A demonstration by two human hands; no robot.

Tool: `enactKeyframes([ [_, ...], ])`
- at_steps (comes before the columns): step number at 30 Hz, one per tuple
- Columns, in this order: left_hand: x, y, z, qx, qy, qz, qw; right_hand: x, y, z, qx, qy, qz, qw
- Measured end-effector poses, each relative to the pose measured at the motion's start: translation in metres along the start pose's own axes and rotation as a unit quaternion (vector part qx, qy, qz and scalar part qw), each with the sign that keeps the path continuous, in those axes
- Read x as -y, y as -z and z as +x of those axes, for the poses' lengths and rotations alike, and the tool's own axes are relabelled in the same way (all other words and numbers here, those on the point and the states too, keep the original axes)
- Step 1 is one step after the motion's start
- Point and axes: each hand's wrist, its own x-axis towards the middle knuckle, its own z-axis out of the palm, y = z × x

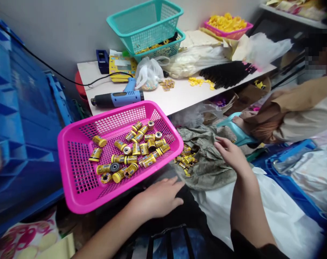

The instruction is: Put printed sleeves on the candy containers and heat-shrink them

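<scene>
My left hand [163,196] is over my dark-clothed lap, below the pink basket's near rim. Its fingers are stretched, the thumb is apart, and nothing is in it. On the right, my right hand [230,154] has its thumb and fingertips at the edge of a grey-green cloth sack [203,172], apparently pinching the fabric. Inside the sack's mouth lie yellow pieces [186,158], too jumbled to make out singly. The pink plastic basket [77,205] holds several small yellow-labelled cylinders [136,149], some upright, most on their sides.
On the white table [176,102] lie a blue heat gun [118,98], a knotted plastic bag [148,73], black strips [226,73] and teal baskets [149,27]. Blue crates [25,126] stand at left. At right sits a person [300,111] near a blue bin [295,180].
</scene>
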Motion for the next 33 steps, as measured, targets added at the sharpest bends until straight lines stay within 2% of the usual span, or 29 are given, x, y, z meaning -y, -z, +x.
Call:
enactKeyframes([
  [3, -0.014, 0.047, -0.046, -0.024, -0.065, -0.006, 0.998, 0.059, 0.004, 0.011, 0.0, 0.104, 0.056, 0.993],
  [5, -0.016, 0.079, -0.068, -0.061, -0.054, -0.006, 0.997, 0.112, -0.004, 0.019, 0.045, 0.199, 0.099, 0.974],
  [7, -0.005, 0.109, -0.08, -0.128, 0.013, 0.04, 0.991, 0.167, -0.022, 0.026, 0.103, 0.305, 0.099, 0.942],
  [9, 0.018, 0.133, -0.083, -0.212, 0.132, 0.16, 0.955, 0.218, -0.051, 0.035, 0.184, 0.397, 0.038, 0.898],
  [11, 0.045, 0.15, -0.079, -0.253, 0.271, 0.292, 0.881, 0.258, -0.086, 0.046, 0.288, 0.419, -0.088, 0.857],
  [13, 0.069, 0.158, -0.071, -0.259, 0.334, 0.317, 0.849, 0.284, -0.121, 0.058, 0.328, 0.411, -0.142, 0.839],
  [14, 0.078, 0.159, -0.066, -0.256, 0.347, 0.311, 0.847, 0.291, -0.136, 0.064, 0.337, 0.405, -0.159, 0.835],
  [16, 0.088, 0.16, -0.058, -0.253, 0.348, 0.285, 0.857, 0.299, -0.156, 0.074, 0.347, 0.399, -0.167, 0.833],
  [19, 0.088, 0.159, -0.055, -0.268, 0.308, 0.24, 0.881, 0.296, -0.159, 0.078, 0.356, 0.403, -0.135, 0.832],
  [23, 0.07, 0.148, -0.068, -0.322, 0.212, 0.171, 0.906, 0.279, -0.129, 0.052, 0.368, 0.411, -0.028, 0.834],
  [26, 0.053, 0.131, -0.086, -0.365, 0.123, 0.032, 0.922, 0.261, -0.1, 0.017, 0.399, 0.392, 0.181, 0.809],
  [28, 0.044, 0.121, -0.096, -0.378, 0.062, -0.098, 0.919, 0.249, -0.085, -0.005, 0.42, 0.349, 0.299, 0.783],
  [29, 0.041, 0.116, -0.099, -0.377, 0.039, -0.158, 0.912, 0.244, -0.081, -0.014, 0.423, 0.323, 0.33, 0.779],
  [31, 0.036, 0.109, -0.103, -0.38, 0.02, -0.232, 0.895, 0.234, -0.077, -0.029, 0.396, 0.284, 0.368, 0.792],
  [33, 0.034, 0.104, -0.103, -0.414, 0.013, -0.248, 0.876, 0.227, -0.079, -0.038, 0.338, 0.282, 0.388, 0.81],
])
